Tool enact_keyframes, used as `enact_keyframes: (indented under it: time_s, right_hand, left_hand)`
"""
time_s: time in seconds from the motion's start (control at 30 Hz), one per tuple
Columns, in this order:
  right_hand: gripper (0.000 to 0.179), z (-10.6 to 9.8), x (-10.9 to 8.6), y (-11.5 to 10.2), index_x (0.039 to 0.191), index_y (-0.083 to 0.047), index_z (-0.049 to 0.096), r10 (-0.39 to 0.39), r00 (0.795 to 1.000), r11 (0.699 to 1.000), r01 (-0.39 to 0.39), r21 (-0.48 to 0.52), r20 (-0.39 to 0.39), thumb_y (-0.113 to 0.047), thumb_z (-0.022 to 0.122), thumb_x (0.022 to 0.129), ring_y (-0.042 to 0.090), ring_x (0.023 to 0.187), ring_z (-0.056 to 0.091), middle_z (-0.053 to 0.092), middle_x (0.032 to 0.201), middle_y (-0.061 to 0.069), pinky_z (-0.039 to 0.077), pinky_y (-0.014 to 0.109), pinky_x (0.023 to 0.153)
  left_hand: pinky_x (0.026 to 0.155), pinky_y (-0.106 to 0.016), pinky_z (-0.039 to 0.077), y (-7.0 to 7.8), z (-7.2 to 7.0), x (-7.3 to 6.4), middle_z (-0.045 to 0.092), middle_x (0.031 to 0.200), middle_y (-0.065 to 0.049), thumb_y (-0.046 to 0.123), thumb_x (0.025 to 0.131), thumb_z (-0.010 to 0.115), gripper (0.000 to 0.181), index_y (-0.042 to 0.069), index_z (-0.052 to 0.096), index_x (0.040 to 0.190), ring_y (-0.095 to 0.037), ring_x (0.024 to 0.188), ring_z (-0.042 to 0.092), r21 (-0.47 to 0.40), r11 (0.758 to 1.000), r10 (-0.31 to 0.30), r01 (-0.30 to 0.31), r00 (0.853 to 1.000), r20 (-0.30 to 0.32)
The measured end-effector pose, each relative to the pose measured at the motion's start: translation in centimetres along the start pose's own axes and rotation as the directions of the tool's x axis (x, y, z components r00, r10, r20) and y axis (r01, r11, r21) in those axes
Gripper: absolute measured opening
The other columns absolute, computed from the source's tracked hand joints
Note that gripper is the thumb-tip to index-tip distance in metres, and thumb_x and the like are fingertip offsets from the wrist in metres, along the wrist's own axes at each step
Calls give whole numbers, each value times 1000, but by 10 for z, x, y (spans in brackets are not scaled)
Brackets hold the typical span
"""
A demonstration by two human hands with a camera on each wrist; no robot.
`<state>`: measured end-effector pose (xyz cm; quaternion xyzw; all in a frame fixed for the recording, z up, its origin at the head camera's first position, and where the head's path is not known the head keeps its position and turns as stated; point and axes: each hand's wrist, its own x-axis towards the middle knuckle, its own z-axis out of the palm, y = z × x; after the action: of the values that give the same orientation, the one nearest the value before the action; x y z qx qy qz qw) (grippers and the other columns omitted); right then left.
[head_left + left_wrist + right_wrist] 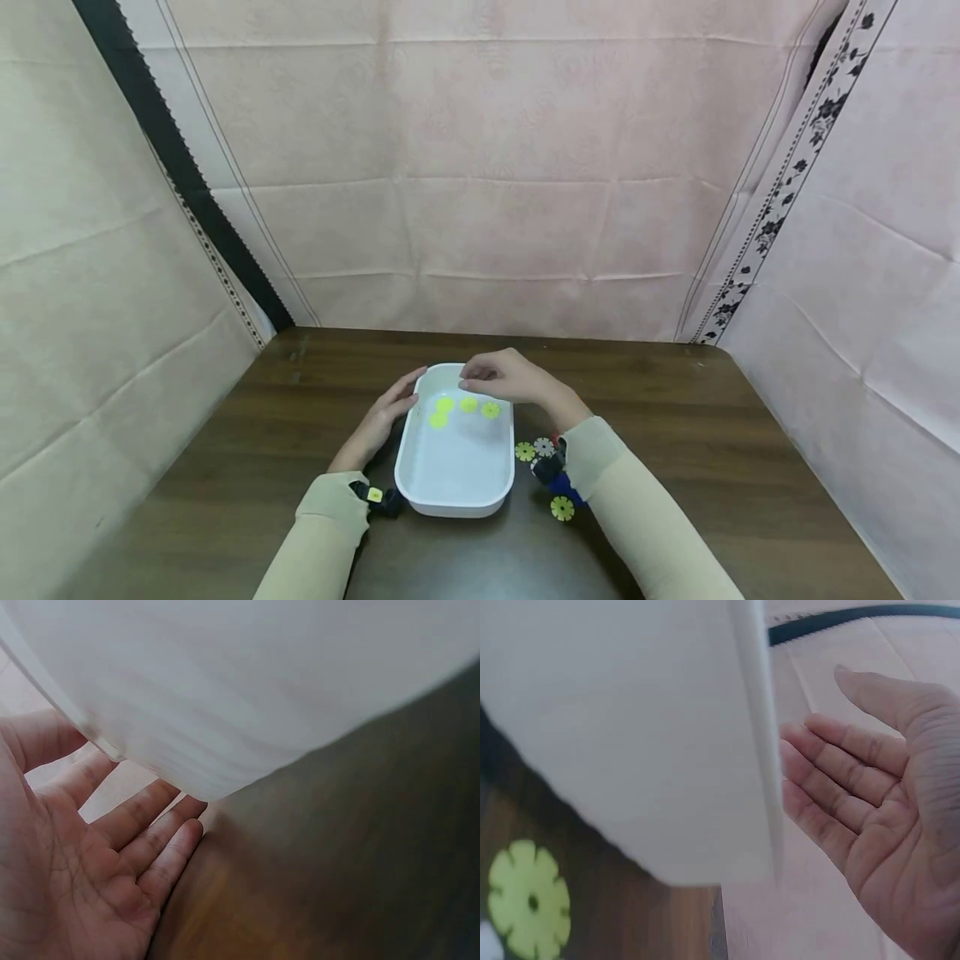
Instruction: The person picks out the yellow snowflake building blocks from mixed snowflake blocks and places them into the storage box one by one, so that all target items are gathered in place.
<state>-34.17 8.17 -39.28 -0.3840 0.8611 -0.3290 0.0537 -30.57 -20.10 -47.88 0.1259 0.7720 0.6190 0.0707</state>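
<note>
A white rectangular tray [455, 467] stands in front of me, with several yellow-green notched discs [491, 411] lying in its far half. My left hand [382, 421] is at the tray's far left corner. Its thumb crosses the rim, and its fingers [150, 817] lie along the outside of the wall in the left wrist view. Over the tray's far right part is my right hand [513, 379]. In the right wrist view its thumb [885, 697] stands apart from loosely bent fingers, and nothing shows between them. The tray's wall hides some of those fingertips.
Right of the tray, close to my right wrist, lie more notched discs: yellow-green [562, 508], pale grey [543, 447] and blue [566, 486], partly covered by the wrist strap and sleeve. Pale cloth [510, 225] surrounds the brown wooden table [645, 400] at the back and sides.
</note>
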Motion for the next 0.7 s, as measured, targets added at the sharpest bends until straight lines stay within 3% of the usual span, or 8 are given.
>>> enact_keyframes:
  time_s: [0.33, 0.5, 0.7]
  right_hand:
    - [26, -12, -46, 23, 110, -26, 73, 80, 967, 995, -62, 82, -241, -47, 65, 97, 9, 93, 65, 70, 101, -13, 56, 32, 84]
    - [33, -13, -65, 36, 114, -19, 73, 98, 963, 987, -63, 146, -250, -46, 65, 97, 13, 96, 66, 70, 103, -10, 56, 36, 85]
    - [34, -16, -85, 46, 115, -17, 73, 122, 968, 982, -85, 170, -219, -45, 66, 96, 18, 91, 66, 71, 102, -9, 58, 35, 76]
  left_hand:
    - [114, -66, 18, -1, 2, -1, 49, 148, -7, 37, 103, 48, 49, 34, 42, 152, -31, 135, 44, -8, 1000, 3, -3, 1000, -17]
    - [114, -66, 18, -1, 2, -3, 48, 149, -6, 36, 104, 47, 48, 34, 42, 152, -32, 136, 43, -15, 1000, 4, -4, 1000, -16]
    - [114, -66, 17, 0, 2, -2, 46, 152, -3, 36, 104, 47, 49, 35, 42, 152, -29, 139, 40, -10, 1000, 1, -2, 1000, -13]
